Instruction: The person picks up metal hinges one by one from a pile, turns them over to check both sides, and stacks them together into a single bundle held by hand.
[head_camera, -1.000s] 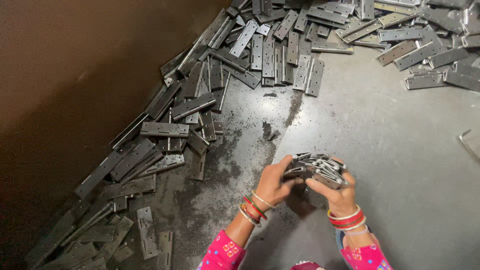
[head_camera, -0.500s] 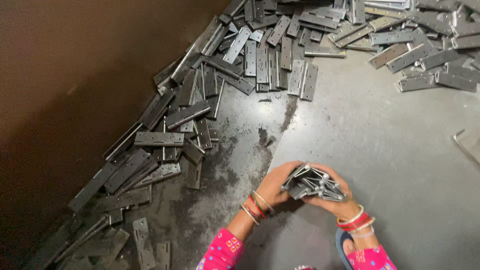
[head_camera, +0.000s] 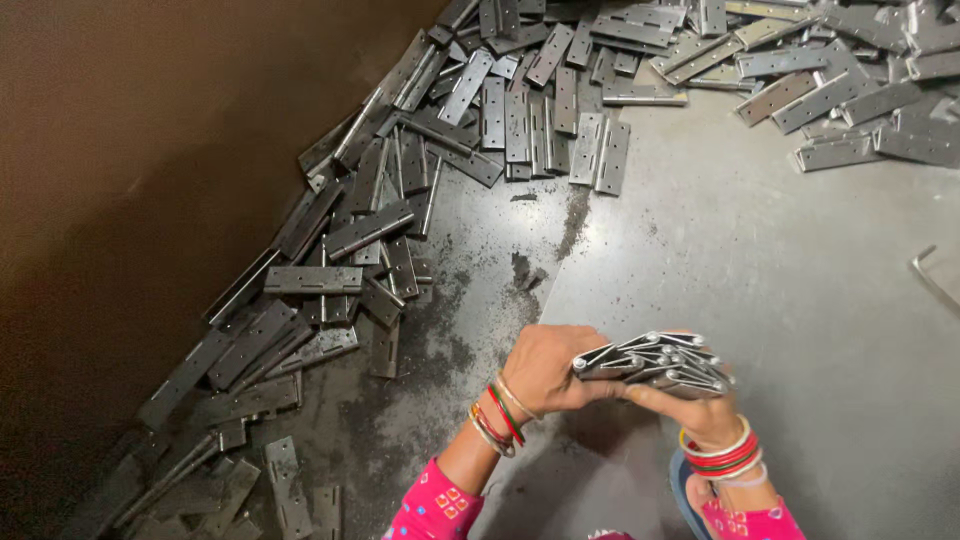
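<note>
a stack of hinges (head_camera: 655, 365) is gripped by the left hand (head_camera: 545, 368) and right hand (head_camera: 700, 410); loose hinges (head_camera: 380, 240) are heaped along the grey floor (head_camera: 760, 260) beside a dark wall (head_camera: 130, 150).

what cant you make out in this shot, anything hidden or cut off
Head view only:
- How many hinges are in the stack of hinges: both hands cover its ends.
- Right hand fingers: tucked beneath the stack.
- Left hand palm: turned away.
- Pile of hinges: cut off by the top and left edges.
- Bent metal rod: cut off at the right edge.

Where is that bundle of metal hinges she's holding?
The bundle of hinges sits low and right of centre, gripped between the left hand and right hand.
</note>
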